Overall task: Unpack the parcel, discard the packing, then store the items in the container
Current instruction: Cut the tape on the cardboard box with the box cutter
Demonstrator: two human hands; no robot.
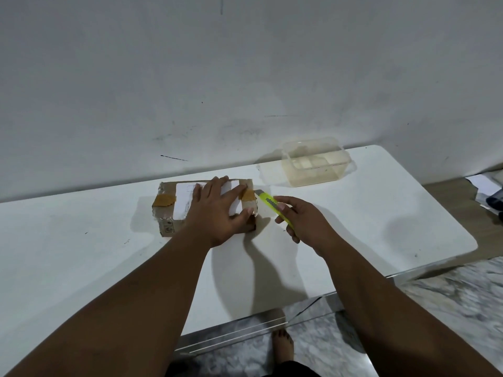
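— Fingers first: what do they have?

— The fingers [216, 186] of my left hand [217, 213] are straight and spread, pressed flat on top of the parcel [166, 213]; they grip nothing. The fingers [288, 203] of my right hand [302, 221] are curled tight round a yellow utility knife [273, 206], with the thumb on the upper side of the handle.

— Where is the blade?

— I see its tip at the parcel's right end, just beside a strip of brown tape [247, 195]. I cannot tell whether it touches the cardboard.

— And the parcel itself?

— It is a flat cardboard box lying on the white desk [367, 227], near the middle. It has a white label [181, 202] on top and a second patch of tape toward its left end.

— The container?

— The container [317, 161] is clear plastic and open-topped. It stands farther back on the desk, to the right of the parcel and apart from it, close to the wall [245, 63].

— Anything round the edges?

— I see a mottled floor [462, 295] below the desk's near edge, with a bare foot [283, 346] on it. Some papers [483, 185] lie at the far right.
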